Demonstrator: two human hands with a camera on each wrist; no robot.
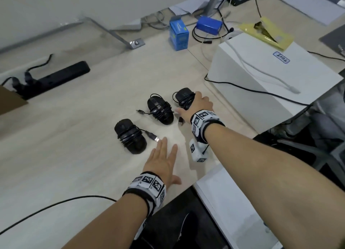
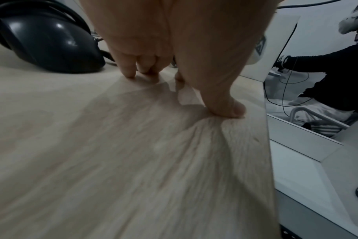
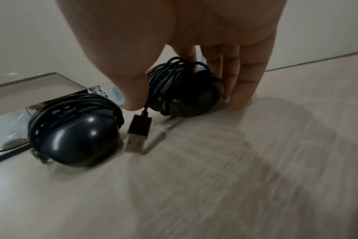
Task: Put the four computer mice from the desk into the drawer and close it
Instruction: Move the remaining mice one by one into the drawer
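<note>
Three black mice, each wound in its own cable, lie on the pale wooden desk (image 1: 74,155). My right hand (image 1: 196,103) reaches over the far right mouse (image 1: 183,96). In the right wrist view the thumb (image 3: 133,98) presses its left side and the fingers (image 3: 243,90) its right side, holding the mouse (image 3: 196,100) on the desk. Its USB plug (image 3: 136,137) sticks out toward me. The middle mouse (image 1: 160,111) lies just left of it. My left hand (image 1: 162,161) is spread flat, fingertips (image 2: 130,72) on the desk, just right of the near mouse (image 1: 130,139). The white drawer (image 2: 302,142) stands open at the desk's right edge.
A white box labelled "Tool" (image 1: 270,69) stands right of the mice, with a black cable (image 1: 261,92) across its front. A black power strip (image 1: 61,76) lies far left and two blue boxes (image 1: 179,35) at the back. Another person's black sleeve (image 2: 317,77) shows beyond the drawer.
</note>
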